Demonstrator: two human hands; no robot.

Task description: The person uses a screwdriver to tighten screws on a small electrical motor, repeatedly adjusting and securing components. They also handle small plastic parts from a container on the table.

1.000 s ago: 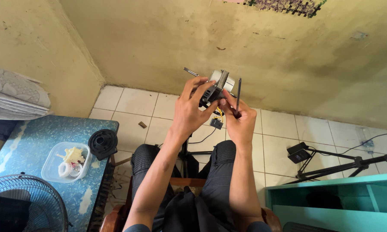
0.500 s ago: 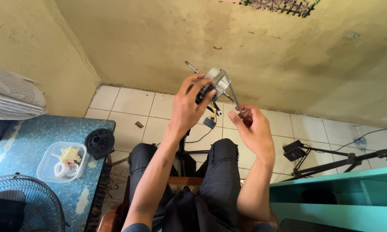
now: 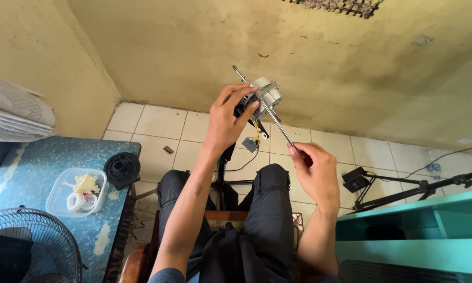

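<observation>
Fig.: seated person w/ small fan motor (image 3: 261, 99) raised in front, over the knees. Left hand (image 3: 229, 118) fingers clenched round the motor body; right hand (image 3: 312, 170) fingers pinch the lower end of a thin metal shaft (image 3: 265, 107) running through the motor, just right of the left fingers. Step, prob.: shaft being worked along the housing. Next move calls for a straight axial pull, motor held steady. Counter (image 3: 31, 157) well left of both.
</observation>
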